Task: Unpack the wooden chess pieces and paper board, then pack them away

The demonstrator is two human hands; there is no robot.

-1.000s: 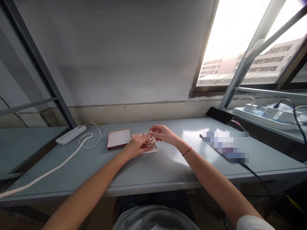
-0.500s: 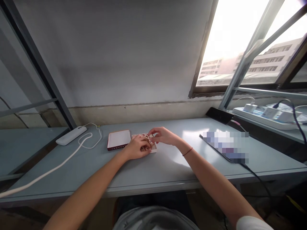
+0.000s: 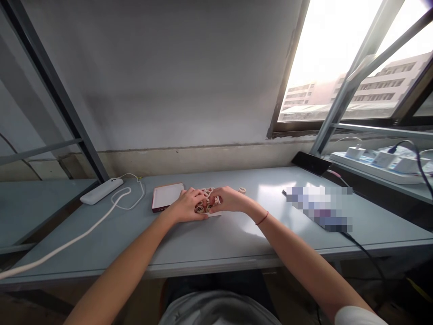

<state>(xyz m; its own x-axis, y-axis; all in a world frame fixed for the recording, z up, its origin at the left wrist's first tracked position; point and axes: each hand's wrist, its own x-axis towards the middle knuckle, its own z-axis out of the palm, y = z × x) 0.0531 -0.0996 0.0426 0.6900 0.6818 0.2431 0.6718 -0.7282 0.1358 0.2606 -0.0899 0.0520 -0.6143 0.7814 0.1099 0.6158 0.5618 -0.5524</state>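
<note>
A shallow white box [image 3: 214, 215] holds several round Chinese chess pieces [image 3: 207, 195] with red and dark characters. Its left side is gripped by my left hand [image 3: 188, 206], fingers over the back and thumb along the front. My right hand [image 3: 229, 199] is over the box's right part, thumb and fingers curled round a chess piece [image 3: 217, 200], partly hidden by the fingers. Just behind my right wrist, a single chess piece lies flat on the desk. To the left of the box sits a dark red lid [image 3: 167, 197], its white inside facing up.
A white device [image 3: 102, 191] with a white cable lies on the left of the desk [image 3: 209, 246]. On the right lies a flat, blurred-out device [image 3: 320, 208] with a black cable. A power strip [image 3: 368, 166] with plugs rests beyond, by the metal frame.
My right hand has moved slightly down and left, curling deeper into the box. My left hand has shifted a little, uncovering more pieces. The loose piece on the desk now shows.
</note>
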